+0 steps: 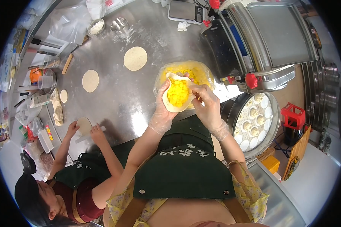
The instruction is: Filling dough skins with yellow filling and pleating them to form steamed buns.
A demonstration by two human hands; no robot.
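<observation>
A round dough wrapper (pixel 171 107) lies cupped in my gloved left hand (pixel 163 102), its rim raised around a heap of yellow diced filling (pixel 178 92). With fingertips pinched together, my gloved right hand (pixel 207 103) holds the wrapper's right edge. The top of the wrapper is still open and the filling shows. Just beyond my hands sits a plastic-lined bowl (pixel 161 73) with more yellow filling (pixel 185 70) in it, partly hidden by the wrapper and my fingers.
To my right is a round steamer (pixel 275 123) with pleated buns on white papers; behind it, a metal dough machine (pixel 254 49). Two flat dough rounds (pixel 135 58) lie on the steel table (pixel 113 75). At left, a co-worker's hands (pixel 96 132) handle another round. A scale (pixel 182 12) stands at the back.
</observation>
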